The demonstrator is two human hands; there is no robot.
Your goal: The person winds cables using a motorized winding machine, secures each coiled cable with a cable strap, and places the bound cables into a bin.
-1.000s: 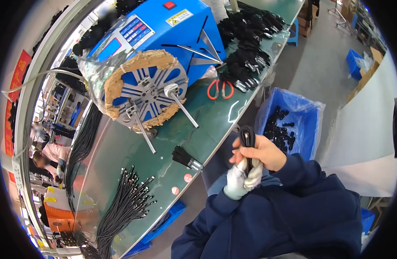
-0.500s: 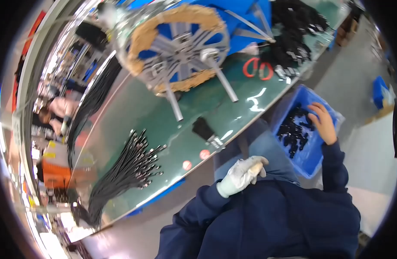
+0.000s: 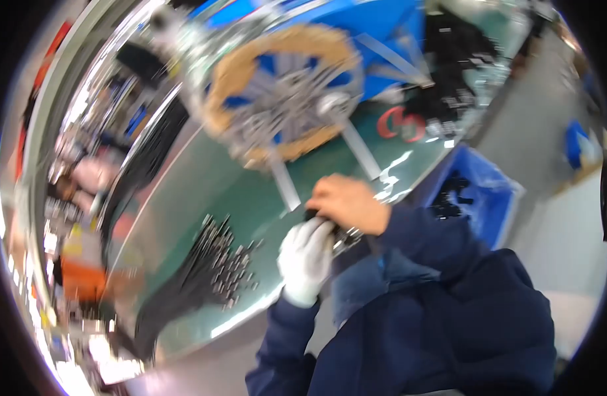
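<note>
My left hand [image 3: 303, 259], in a white glove, is at the table's near edge with its fingers curled round a short black bundle [image 3: 311, 214]. My bare right hand [image 3: 348, 203] meets it from the right, fingers bent and closed on the same bundle. Silvery ends [image 3: 347, 239] show beneath the right hand. Motion blur and the hands hide most of the bundle. Left of them, a large sheaf of black cords [image 3: 184, 287] with metal tips lies on the green table mat [image 3: 178, 185].
A reel with a brown rim [image 3: 221, 86] and metal rods stands at the back. Red-handled scissors [image 3: 401, 124] lie by black cord bundles [image 3: 449, 59]. A lined blue bin [image 3: 498, 198] holding small black parts is beside the table. Another person [image 3: 95, 175] is at far left.
My right hand has left the blue bin and moved left over the table. My left hand has moved from my lap up to the short black bundle. The view has shifted slightly.
</note>
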